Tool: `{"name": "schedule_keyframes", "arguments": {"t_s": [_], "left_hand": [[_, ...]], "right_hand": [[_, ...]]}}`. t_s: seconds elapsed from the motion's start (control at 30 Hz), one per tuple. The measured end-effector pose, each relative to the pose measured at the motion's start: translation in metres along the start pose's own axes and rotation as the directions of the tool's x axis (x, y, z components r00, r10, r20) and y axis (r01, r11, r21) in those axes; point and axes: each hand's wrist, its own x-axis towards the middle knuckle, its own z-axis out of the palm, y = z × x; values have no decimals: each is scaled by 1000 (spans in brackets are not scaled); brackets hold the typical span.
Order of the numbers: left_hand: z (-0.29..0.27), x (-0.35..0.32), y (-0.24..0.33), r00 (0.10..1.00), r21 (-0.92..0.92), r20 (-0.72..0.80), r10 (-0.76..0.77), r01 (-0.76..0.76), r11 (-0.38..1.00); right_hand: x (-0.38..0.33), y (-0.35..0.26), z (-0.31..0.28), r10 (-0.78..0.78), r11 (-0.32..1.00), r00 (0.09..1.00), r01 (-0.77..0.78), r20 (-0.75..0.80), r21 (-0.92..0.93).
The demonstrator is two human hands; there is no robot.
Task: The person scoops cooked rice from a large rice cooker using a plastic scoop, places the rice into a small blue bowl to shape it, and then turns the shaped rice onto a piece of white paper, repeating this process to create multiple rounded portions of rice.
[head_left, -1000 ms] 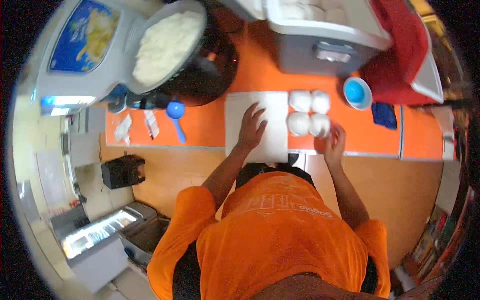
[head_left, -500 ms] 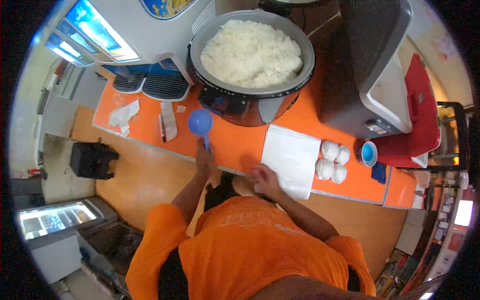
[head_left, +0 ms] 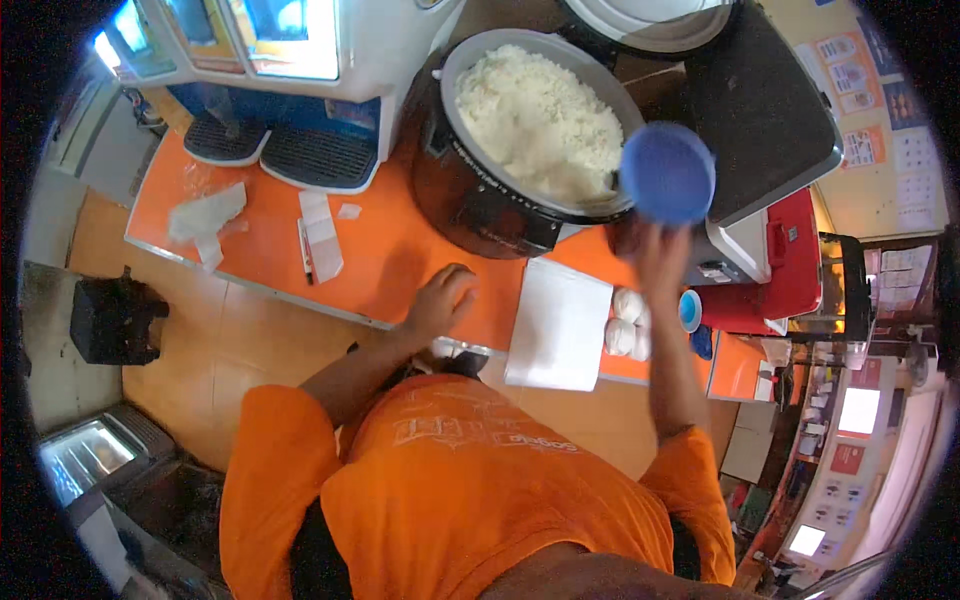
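Over the orange counter (head_left: pixel 370 235), a blue scoop (head_left: pixel 668 175) was gripped upper right by the right hand (head_left: pixel 662 262), the left hand (head_left: pixel 441 301) half-curled, empty.

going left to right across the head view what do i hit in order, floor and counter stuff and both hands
Black stool, crumpled white wrap, white paper strip, left hand, white paper sheets, blue scoop in the right hand, red cooler.
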Motion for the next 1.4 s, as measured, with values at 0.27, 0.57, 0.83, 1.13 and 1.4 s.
{"name": "schedule_keyframes", "arguments": {"t_s": [0.27, 0.57, 0.83, 1.13, 1.4], "left_hand": [[24, -26, -85, 990, 104, 139, -22, 8, 995], [-67, 88, 81, 776, 297, -240, 584, -514, 805], [-62, 102, 86, 858, 304, -55, 511, -473, 827], [-64, 102, 92, 885, 204, -89, 457, -433, 878], [-67, 102, 94, 898, 195, -63, 436, -417, 888]], "right_hand": [[131, -7, -25, -27, 421, 961, 262, 277, -868], [135, -60, -7, 154, 349, 679, 642, 718, -683], [140, -83, 29, 271, 489, 468, 685, 841, -540], [149, -79, 36, 221, 716, 353, 575, 909, -397], [191, -72, 29, 93, 665, 240, 707, 966, -239]]}}
